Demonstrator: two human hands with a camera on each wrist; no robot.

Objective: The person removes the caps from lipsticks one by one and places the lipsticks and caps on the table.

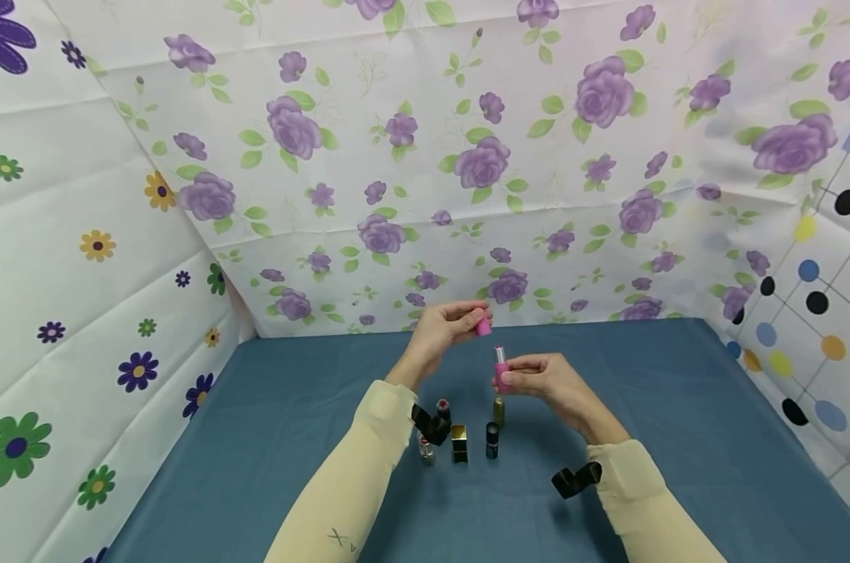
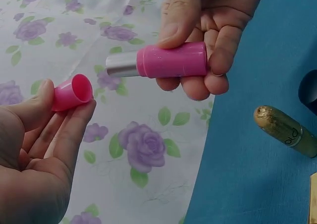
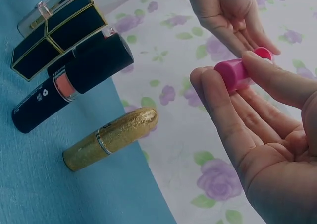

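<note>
In the head view, the left hand (image 1: 447, 328) pinches a pink cap (image 1: 483, 323) and the right hand (image 1: 547, 379) grips a pink lipstick tube (image 1: 502, 374), both held up over the desk (image 1: 312, 391) toward its far edge, well apart from the far left and far right corners. Set in from that edge, a gold tube (image 1: 499, 411), a black tube (image 1: 492, 440) and a black-and-gold case (image 1: 460, 444) stand close together; a slip of either hand could drop a pink piece among them and topple one, and a low sweep of the right hand might catch the gold tube, the nearest. In the left wrist view, the cap's open mouth faces the silver sleeve (image 2: 121, 65), apart from it and somewhat out of line, so meeting at this angle would probably snag the rim. Whether any lipstick stands out of the sleeve I cannot tell; if it does, a crooked cap could smear it. In the right wrist view, the thumb and fingers (image 3: 218, 92) close on the pink tube's base; its plastic looks smooth, so a sideways push might twist it out of that pinch.
</note>
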